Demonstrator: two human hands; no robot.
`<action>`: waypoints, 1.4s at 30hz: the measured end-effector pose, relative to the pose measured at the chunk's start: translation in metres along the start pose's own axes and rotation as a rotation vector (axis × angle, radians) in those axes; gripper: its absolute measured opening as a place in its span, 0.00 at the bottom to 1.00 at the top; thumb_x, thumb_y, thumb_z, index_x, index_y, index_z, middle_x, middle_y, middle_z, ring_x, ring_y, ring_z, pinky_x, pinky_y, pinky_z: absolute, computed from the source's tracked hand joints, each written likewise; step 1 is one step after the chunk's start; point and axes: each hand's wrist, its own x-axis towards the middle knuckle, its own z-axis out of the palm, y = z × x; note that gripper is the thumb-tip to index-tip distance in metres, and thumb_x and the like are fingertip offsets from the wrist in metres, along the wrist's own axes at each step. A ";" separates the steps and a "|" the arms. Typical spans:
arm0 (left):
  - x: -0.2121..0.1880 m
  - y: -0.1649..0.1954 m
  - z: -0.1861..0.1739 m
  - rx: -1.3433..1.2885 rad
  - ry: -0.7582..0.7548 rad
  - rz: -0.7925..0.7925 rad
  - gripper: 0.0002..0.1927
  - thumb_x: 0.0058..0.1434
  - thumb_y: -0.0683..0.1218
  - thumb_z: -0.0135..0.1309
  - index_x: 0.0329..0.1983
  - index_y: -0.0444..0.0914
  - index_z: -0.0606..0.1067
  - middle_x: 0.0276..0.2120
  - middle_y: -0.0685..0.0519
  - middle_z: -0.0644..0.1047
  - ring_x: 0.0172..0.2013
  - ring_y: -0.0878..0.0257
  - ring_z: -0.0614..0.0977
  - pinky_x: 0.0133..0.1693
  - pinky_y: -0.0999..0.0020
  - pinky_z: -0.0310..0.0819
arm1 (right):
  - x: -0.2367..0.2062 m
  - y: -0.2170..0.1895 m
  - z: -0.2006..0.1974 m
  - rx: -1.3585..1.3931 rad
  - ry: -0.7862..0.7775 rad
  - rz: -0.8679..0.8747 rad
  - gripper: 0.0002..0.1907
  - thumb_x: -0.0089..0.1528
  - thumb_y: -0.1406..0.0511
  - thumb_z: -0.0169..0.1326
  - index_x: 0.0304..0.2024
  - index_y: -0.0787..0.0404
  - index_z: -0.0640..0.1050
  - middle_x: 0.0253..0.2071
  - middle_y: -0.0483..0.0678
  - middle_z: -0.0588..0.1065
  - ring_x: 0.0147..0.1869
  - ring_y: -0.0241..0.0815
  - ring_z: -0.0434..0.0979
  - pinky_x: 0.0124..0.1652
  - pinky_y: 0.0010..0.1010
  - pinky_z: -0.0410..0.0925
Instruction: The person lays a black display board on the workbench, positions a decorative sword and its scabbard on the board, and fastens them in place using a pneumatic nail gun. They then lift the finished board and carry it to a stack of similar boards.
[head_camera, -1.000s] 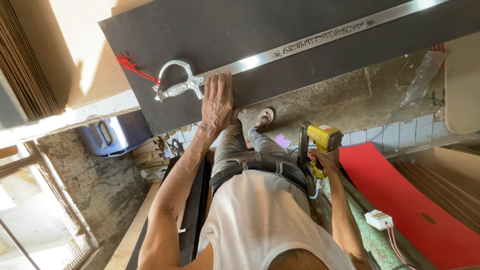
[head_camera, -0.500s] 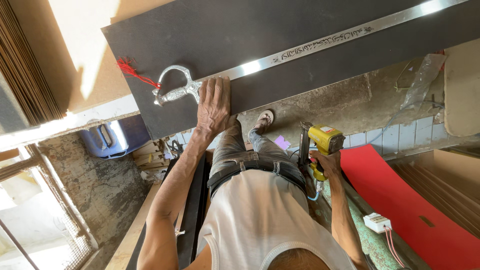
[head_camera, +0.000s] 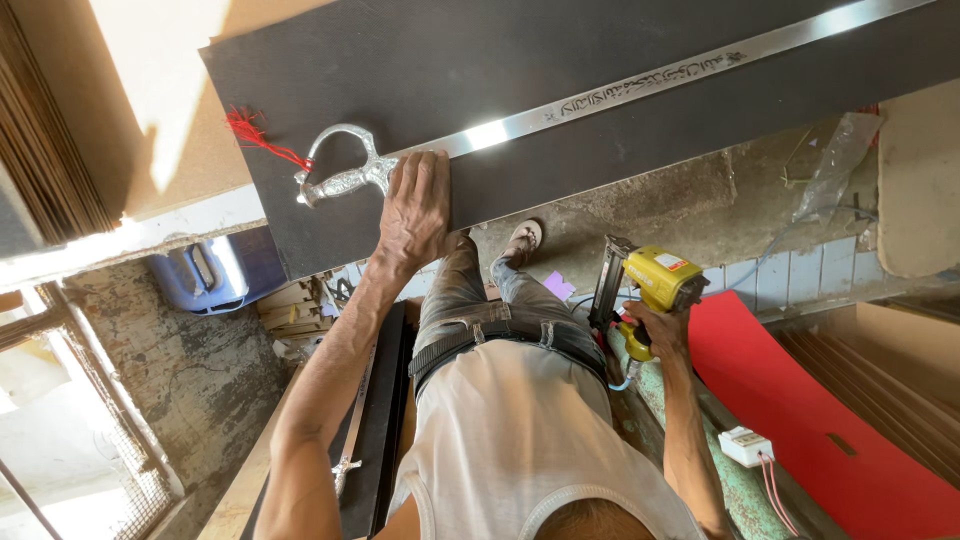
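Note:
A long silver sword (head_camera: 650, 85) with an ornate curved hilt (head_camera: 340, 180) and a red tassel (head_camera: 255, 135) lies on a black board (head_camera: 560, 60). My left hand (head_camera: 420, 205) rests flat on the blade right beside the hilt, fingers stretched out and pressing down. My right hand (head_camera: 655, 330) hangs lower at my right hip, wrapped around the grip of a yellow nail gun (head_camera: 650, 280). The gun's dark magazine points toward the board's near edge, a little apart from it.
A red sheet (head_camera: 800, 400) lies at the right, with a small white box with wires (head_camera: 745, 445) and stacked cardboard (head_camera: 900, 350) nearby. A second black board with a sword (head_camera: 370, 420) stands by my left leg. A blue container (head_camera: 215, 270) sits on the floor at the left.

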 end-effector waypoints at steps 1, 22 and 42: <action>0.002 -0.001 -0.010 0.012 -0.005 0.010 0.49 0.40 0.50 0.60 0.63 0.20 0.62 0.53 0.32 0.68 0.57 0.40 0.72 0.63 0.46 0.67 | 0.001 -0.001 -0.002 0.013 -0.031 -0.028 0.16 0.52 0.75 0.65 0.38 0.63 0.73 0.26 0.45 0.72 0.24 0.34 0.70 0.24 0.26 0.65; 0.102 -0.072 -0.185 -0.306 -0.261 0.128 0.42 0.37 0.56 0.69 0.52 0.24 0.77 0.42 0.34 0.77 0.42 0.42 0.80 0.42 0.49 0.80 | 0.075 -0.071 0.154 0.424 -0.924 -0.340 0.26 0.54 0.76 0.60 0.55 0.69 0.73 0.32 0.46 0.76 0.27 0.35 0.74 0.30 0.25 0.70; 0.152 -0.116 -0.225 -0.447 -0.379 0.103 0.43 0.34 0.58 0.73 0.49 0.26 0.78 0.36 0.43 0.75 0.38 0.50 0.79 0.39 0.52 0.77 | 0.091 -0.056 0.312 0.735 -1.009 -0.118 0.08 0.55 0.71 0.61 0.38 0.65 0.77 0.22 0.45 0.68 0.21 0.37 0.63 0.27 0.33 0.61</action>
